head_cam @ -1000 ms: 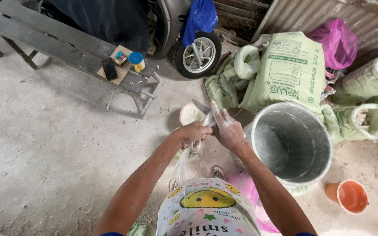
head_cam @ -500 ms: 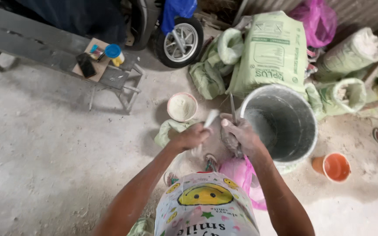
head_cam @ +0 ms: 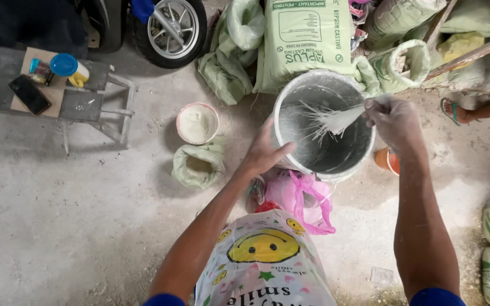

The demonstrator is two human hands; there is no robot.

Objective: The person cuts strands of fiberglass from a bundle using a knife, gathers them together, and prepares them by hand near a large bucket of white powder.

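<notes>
A big grey bucket (head_cam: 290,102) smeared with white stands on the concrete floor ahead of me. My right hand (head_cam: 393,119) is over its right rim, closed on a bundle of pale white fibres (head_cam: 327,120) that fans out leftwards over the bucket's inside. My left hand (head_cam: 265,152) rests against the bucket's left rim with fingers spread and holds nothing. A printed plastic bag with a yellow smiling face (head_cam: 263,258) hangs in front of my body between my arms.
A pink plastic bag (head_cam: 301,195) lies at the bucket's foot. To the left are a small tub of white powder (head_cam: 197,122) and an open green sack (head_cam: 198,165). Green sacks (head_cam: 304,37), a wheel (head_cam: 168,28), a bench (head_cam: 80,102) and an orange cup (head_cam: 385,160) surround the spot.
My hands were together in front of the bucket; now they have parted. The right hand has swung the fibres over the bucket and the left has gone to the rim. The view tilted closer.
</notes>
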